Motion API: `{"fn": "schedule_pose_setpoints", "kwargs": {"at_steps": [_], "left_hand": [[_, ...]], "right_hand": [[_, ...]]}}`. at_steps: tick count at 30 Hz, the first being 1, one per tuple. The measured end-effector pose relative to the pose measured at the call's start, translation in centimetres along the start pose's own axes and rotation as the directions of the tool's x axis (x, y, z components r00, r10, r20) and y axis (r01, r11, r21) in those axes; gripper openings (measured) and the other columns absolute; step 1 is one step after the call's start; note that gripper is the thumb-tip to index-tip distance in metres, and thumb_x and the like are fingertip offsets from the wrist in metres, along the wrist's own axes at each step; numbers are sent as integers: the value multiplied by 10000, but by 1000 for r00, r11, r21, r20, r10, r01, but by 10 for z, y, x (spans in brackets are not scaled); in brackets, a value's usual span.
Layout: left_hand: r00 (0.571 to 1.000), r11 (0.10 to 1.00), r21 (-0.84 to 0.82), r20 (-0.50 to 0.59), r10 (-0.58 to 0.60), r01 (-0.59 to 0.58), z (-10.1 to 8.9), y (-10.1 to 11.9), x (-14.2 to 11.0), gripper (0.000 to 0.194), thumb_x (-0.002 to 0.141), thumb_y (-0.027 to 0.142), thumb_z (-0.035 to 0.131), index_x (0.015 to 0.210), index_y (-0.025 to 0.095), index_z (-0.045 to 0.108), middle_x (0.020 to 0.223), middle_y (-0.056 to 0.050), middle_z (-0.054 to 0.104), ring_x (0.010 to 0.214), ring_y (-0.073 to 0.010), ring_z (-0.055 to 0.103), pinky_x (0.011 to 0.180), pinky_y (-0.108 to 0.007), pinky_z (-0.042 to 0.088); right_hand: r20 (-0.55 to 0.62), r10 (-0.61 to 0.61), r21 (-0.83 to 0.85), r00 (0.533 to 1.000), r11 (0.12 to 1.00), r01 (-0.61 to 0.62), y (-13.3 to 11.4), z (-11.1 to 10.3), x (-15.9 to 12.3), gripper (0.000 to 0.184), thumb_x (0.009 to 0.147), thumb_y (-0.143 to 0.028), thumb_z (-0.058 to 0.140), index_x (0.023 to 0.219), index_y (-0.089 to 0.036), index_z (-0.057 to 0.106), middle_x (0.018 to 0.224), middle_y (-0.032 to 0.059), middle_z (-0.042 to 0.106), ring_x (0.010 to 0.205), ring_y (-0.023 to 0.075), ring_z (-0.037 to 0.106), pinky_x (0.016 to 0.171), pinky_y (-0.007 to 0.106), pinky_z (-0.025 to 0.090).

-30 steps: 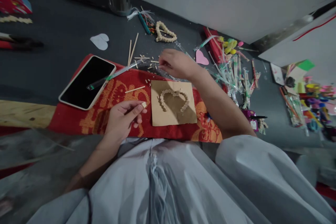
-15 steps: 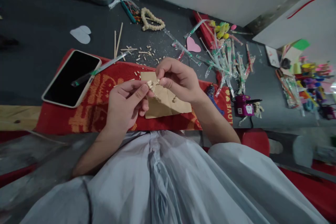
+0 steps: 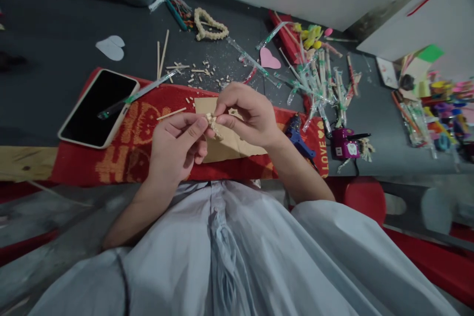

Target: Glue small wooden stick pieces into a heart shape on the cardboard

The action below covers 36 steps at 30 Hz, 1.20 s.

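Observation:
In front of me, a small cluster of short wooden stick pieces [image 3: 212, 121] is pinched between the thumb and fingers of my left hand [image 3: 181, 140]. A knobbly strand of it hangs below the fingertips. My right hand [image 3: 246, 114] is closed in a pinch, its fingertips meeting the top of the cluster and partly hiding a tiny stick piece. Underneath both hands lies a brown paper sheet [image 3: 237, 150] on a red patterned cloth [image 3: 140, 158]. A blue glue gun [image 3: 298, 139] rests by my right forearm.
A phone [image 3: 99, 108] with a plastic-wrapped stick across it lies at left. Cut stick bits [image 3: 207, 76] and a heart-shaped stick frame [image 3: 211, 25] are behind the hands. Wrapped sticks [image 3: 314, 79], a pink paper heart [image 3: 269, 58] and a purple device [image 3: 345, 143] occupy the right.
My right hand has come down and left, bringing its fingertips from just beside the cluster onto it. The left hand keeps its hold. The view has shifted slightly.

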<state>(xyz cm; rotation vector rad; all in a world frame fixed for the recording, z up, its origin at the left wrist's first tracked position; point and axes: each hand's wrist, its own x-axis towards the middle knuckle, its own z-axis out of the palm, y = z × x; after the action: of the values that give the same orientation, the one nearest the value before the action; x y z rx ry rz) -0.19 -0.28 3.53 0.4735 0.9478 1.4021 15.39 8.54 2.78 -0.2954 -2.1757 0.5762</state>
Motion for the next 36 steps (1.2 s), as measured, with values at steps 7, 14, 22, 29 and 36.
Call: {"fn": "schedule_pose_setpoints", "kwargs": {"at_steps": [7,14,22,29,36], "left_hand": [[1000,1000,-2,-19,-20,20,1,1,-2,301,552,276,953,656,155,699,534,21,655,320,-61,490,253,-141,284],[999,999,10,-16,-39,39,3,5,-4,383,471,353,1004,639,173,711,541,22,669,338,-58,496,261,-143,309],[999,998,60,-26,-34,36,3,-1,-1,358,521,335,978,637,173,680,538,18,643,335,-59,470,267,-154,253],[999,997,81,-49,-17,20,3,-5,0,309,554,299,947,648,171,683,540,13,630,324,-64,459,268,-155,247],[997,994,101,-70,-31,38,5,-5,-2,264,644,266,912,652,184,661,542,22,627,329,-57,467,282,-144,248]], "right_hand": [[23,36,-5,999,999,-36,2,1,-6,229,1026,-383,527,1011,-178,628,893,-26,598,868,83,601,883,281,521],[-37,127,-36,991,991,-129,-1,1,-10,255,969,-451,606,953,-207,678,845,6,635,822,134,624,827,330,562],[-89,27,-17,996,999,-29,1,4,-14,211,998,-378,568,967,-195,669,871,5,633,856,125,627,846,319,554],[-95,75,1,993,997,-76,2,10,-17,238,1004,-391,559,938,-189,666,848,4,626,854,124,636,840,324,560],[-144,53,1,988,999,-54,1,13,-18,201,990,-368,586,935,-196,677,839,-2,625,841,121,635,822,315,564]]}}
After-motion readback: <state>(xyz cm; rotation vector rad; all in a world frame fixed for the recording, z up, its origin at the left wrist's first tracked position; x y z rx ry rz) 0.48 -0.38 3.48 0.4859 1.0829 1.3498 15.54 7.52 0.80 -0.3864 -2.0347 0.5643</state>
